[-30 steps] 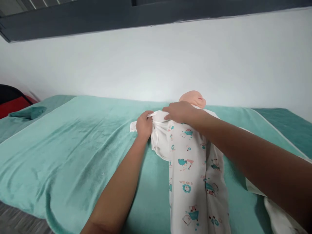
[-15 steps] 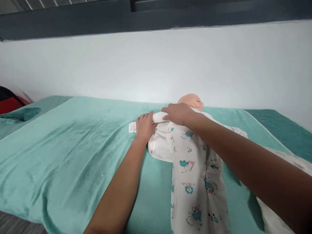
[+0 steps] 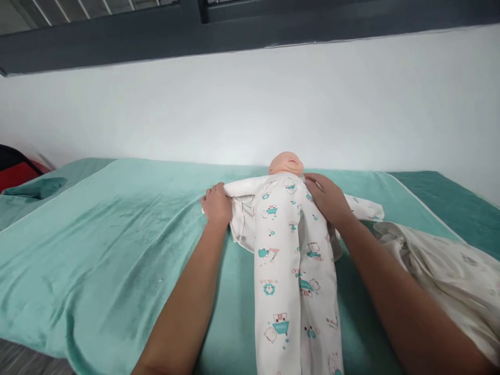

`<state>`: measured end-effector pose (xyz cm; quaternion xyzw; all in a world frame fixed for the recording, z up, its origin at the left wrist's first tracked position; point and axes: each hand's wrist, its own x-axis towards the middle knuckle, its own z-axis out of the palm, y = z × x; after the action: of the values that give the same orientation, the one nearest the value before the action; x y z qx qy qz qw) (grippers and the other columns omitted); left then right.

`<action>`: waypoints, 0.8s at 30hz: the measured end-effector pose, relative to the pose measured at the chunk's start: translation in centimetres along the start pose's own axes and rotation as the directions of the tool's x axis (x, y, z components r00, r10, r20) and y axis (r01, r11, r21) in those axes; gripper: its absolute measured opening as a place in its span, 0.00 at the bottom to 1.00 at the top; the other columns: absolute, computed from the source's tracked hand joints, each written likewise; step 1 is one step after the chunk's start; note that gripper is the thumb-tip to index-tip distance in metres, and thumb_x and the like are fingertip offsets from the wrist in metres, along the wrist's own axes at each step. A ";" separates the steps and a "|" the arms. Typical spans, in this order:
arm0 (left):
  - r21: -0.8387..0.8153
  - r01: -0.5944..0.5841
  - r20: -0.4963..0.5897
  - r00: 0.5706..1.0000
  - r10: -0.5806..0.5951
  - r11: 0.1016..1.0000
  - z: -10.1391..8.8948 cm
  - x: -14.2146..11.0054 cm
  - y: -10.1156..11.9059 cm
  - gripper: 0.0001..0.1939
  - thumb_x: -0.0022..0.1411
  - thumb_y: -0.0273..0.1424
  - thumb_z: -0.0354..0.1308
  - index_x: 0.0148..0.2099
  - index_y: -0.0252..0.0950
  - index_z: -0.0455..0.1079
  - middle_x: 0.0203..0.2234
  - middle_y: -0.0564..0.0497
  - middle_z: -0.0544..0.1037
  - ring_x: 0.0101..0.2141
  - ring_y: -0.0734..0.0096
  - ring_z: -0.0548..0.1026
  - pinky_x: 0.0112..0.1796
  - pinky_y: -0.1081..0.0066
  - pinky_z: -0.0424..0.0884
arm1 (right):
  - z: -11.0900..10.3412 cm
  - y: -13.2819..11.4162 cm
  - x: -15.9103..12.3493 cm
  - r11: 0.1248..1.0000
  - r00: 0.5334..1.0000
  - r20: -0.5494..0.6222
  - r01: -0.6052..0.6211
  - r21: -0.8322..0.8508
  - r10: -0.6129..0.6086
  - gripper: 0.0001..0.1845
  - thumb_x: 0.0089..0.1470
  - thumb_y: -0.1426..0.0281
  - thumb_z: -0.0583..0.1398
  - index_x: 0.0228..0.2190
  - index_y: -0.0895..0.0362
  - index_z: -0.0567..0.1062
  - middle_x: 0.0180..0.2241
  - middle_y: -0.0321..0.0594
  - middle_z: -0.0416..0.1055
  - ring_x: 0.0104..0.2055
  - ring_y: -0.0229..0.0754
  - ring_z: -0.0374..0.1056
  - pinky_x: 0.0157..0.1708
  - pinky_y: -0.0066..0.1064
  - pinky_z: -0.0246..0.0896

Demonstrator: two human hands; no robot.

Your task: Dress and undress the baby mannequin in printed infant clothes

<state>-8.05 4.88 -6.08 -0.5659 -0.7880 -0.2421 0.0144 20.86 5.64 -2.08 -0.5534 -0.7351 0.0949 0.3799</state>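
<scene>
A baby doll [image 3: 287, 162] lies on its back on the bed, its head toward the wall. White baby clothing [image 3: 279, 271] with teal and pink prints covers its body and legs. My left hand [image 3: 217, 204] is closed round the end of the sleeve [image 3: 244, 186] stretched out on the left. A loose white flap hangs below that sleeve. Over the doll's shoulder on the other side lies my right hand [image 3: 328, 198], its fingers apart and touching the cloth near the collar. Beyond it the other sleeve [image 3: 365, 208] spreads out to the right.
A teal blanket [image 3: 117, 250] covers the bed, with some folds at left. Crumpled whitish printed cloth [image 3: 441, 271] lies at right beside my forearm. A white wall [image 3: 234, 104] rises behind, below a dark window frame [image 3: 156, 39]. A red and black item [image 3: 17, 169] sits far left.
My right hand has moved right, from the left sleeve's shoulder to the doll's other shoulder, uncovering the chest. My left hand has shifted slightly outward along the sleeve, which is now straighter.
</scene>
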 end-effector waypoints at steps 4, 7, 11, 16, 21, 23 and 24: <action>0.048 0.045 0.050 0.998 -0.047 0.998 0.2 0.0 0.5 0.16 0.69 0.28 0.45 0.55 0.39 0.66 0.54 0.39 0.76 0.58 0.49 0.69 0.56 0.48 0.65 | -0.4 4.7 -3.5 0.971 0.996 -0.074 -0.067 -0.230 0.051 0.27 0.54 0.72 0.54 0.55 0.54 0.75 0.57 0.47 0.74 0.59 0.59 0.67 0.60 0.56 0.57; 0.025 0.058 0.075 0.995 -0.059 0.998 0.5 -0.1 0.4 0.23 0.68 0.28 0.46 0.64 0.37 0.60 0.60 0.38 0.71 0.62 0.50 0.66 0.61 0.47 0.62 | -0.9 5.9 -3.6 0.969 0.989 -0.098 -0.127 -0.212 0.108 0.28 0.52 0.75 0.53 0.54 0.55 0.76 0.55 0.46 0.75 0.56 0.57 0.70 0.58 0.52 0.60; -0.001 0.027 0.055 0.998 -0.027 1.000 0.4 -1.1 0.1 0.31 0.66 0.25 0.44 0.70 0.34 0.52 0.67 0.36 0.64 0.68 0.51 0.59 0.66 0.38 0.51 | -1.1 5.4 -2.9 0.964 0.981 -0.116 -0.174 -0.199 0.153 0.28 0.54 0.74 0.53 0.55 0.56 0.75 0.55 0.48 0.75 0.57 0.57 0.69 0.59 0.51 0.59; -0.179 -0.272 -0.139 0.958 0.249 0.946 -2.2 -3.3 3.8 0.30 0.62 0.20 0.44 0.65 0.39 0.64 0.66 0.46 0.67 0.68 0.60 0.59 0.70 0.46 0.46 | -0.3 4.5 -2.8 0.930 0.965 -0.140 -0.253 -0.267 0.222 0.23 0.60 0.68 0.54 0.55 0.56 0.75 0.54 0.49 0.75 0.57 0.58 0.67 0.61 0.53 0.54; -0.390 -0.555 0.094 0.770 0.632 0.734 -4.9 -3.7 13.1 0.19 0.69 0.33 0.45 0.53 0.39 0.75 0.54 0.48 0.79 0.54 0.61 0.75 0.55 0.62 0.71 | 0.1 4.2 -2.5 0.915 0.961 -0.141 -0.270 -0.299 0.237 0.21 0.62 0.66 0.53 0.53 0.56 0.76 0.52 0.49 0.76 0.55 0.56 0.68 0.59 0.50 0.53; -0.227 -0.665 0.288 0.652 0.702 0.711 -5.1 -3.1 16.6 0.17 0.67 0.36 0.49 0.46 0.37 0.77 0.48 0.45 0.81 0.50 0.56 0.77 0.51 0.59 0.72 | 0.0 4.2 -2.4 0.914 0.960 -0.144 -0.274 -0.299 0.241 0.20 0.63 0.65 0.53 0.52 0.56 0.76 0.51 0.50 0.76 0.55 0.56 0.68 0.59 0.49 0.52; -0.146 -0.708 0.389 0.601 0.698 0.691 -5.0 -2.7 18.1 0.17 0.66 0.38 0.50 0.44 0.35 0.78 0.44 0.43 0.82 0.46 0.54 0.78 0.48 0.59 0.72 | -0.1 4.2 -2.4 0.914 0.960 -0.139 -0.275 -0.298 0.244 0.20 0.63 0.66 0.53 0.52 0.56 0.76 0.51 0.50 0.76 0.55 0.56 0.68 0.58 0.48 0.52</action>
<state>7.92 4.85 4.11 -0.8672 -0.4884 -0.0815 -0.0529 24.26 5.02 -5.50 -0.7035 -0.6410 -0.0014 0.3069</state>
